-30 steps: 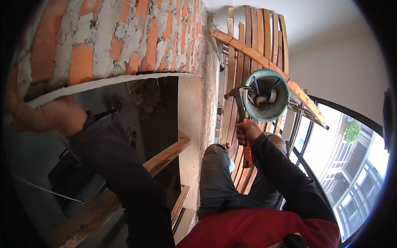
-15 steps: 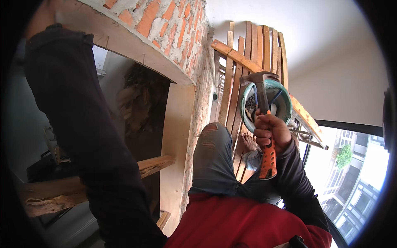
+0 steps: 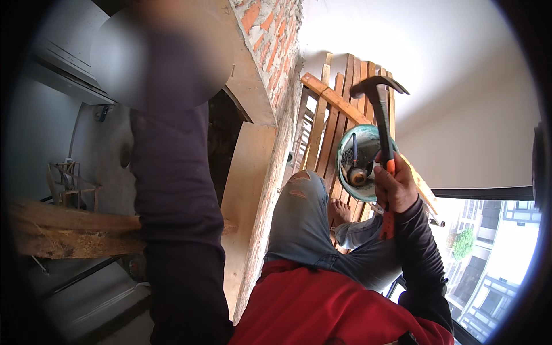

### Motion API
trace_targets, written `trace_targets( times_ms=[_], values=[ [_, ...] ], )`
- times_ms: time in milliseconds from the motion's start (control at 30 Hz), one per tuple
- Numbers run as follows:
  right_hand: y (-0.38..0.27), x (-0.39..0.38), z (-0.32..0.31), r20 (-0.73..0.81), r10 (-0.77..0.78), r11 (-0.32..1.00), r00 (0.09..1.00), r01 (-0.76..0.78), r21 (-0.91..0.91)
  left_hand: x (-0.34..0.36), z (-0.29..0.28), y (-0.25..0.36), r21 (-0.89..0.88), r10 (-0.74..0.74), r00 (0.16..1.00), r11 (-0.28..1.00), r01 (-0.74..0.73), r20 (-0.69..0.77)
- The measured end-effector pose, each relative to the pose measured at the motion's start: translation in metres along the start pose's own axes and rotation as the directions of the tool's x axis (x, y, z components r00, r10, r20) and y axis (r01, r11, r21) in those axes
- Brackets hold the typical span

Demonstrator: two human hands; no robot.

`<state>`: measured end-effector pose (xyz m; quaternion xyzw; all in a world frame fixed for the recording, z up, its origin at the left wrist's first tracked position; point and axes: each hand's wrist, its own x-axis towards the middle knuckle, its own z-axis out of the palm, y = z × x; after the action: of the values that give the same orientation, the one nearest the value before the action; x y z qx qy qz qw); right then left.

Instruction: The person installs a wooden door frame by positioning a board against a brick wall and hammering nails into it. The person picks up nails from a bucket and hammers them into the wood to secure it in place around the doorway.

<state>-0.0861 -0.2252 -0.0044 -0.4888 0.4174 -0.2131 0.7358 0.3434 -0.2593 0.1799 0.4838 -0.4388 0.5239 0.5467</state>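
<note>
My right hand [image 3: 395, 185] grips the orange handle of a claw hammer [image 3: 379, 99], its dark head raised above a green bucket [image 3: 345, 184]. Inside the bucket lie a tape measure [image 3: 357, 175] and other small items. My left arm reaches up past the concrete edge of a brick wall [image 3: 264, 34]; my left hand [image 3: 158, 16] is badly blurred at the top, so its fingers cannot be made out. My bare foot rests on wooden slats [image 3: 330, 144], below the bucket.
Rough timber rails [image 3: 75, 230] cross the dark opening at left, above a lower space with a small wooden frame [image 3: 72, 184]. A diagonal board [image 3: 330, 98] crosses the slats. Tall windows [image 3: 483, 259] stand at right beside a white wall [image 3: 471, 132].
My left arm has moved upward, toward the top of the view. The hammer in my right hand has risen and moved right, its head now above the bucket. The view has shifted too.
</note>
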Motion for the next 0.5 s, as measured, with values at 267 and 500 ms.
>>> trace_targets(
  times_ms=[267, 500],
  values=[
    [-0.011, 0.062, 0.028, 0.410, -0.477, 0.290, 0.778, 0.579, -0.762, -0.050, -0.021, -0.003, 0.229, -0.028, 0.925, 0.971, -0.064, 0.378],
    [0.002, 0.090, 0.047, 0.543, -0.434, 0.126, 0.719, 0.645, -0.754, -0.012, -0.016, -0.021, -0.025, 0.106, 0.917, 0.994, -0.104, 0.385]
  ],
)
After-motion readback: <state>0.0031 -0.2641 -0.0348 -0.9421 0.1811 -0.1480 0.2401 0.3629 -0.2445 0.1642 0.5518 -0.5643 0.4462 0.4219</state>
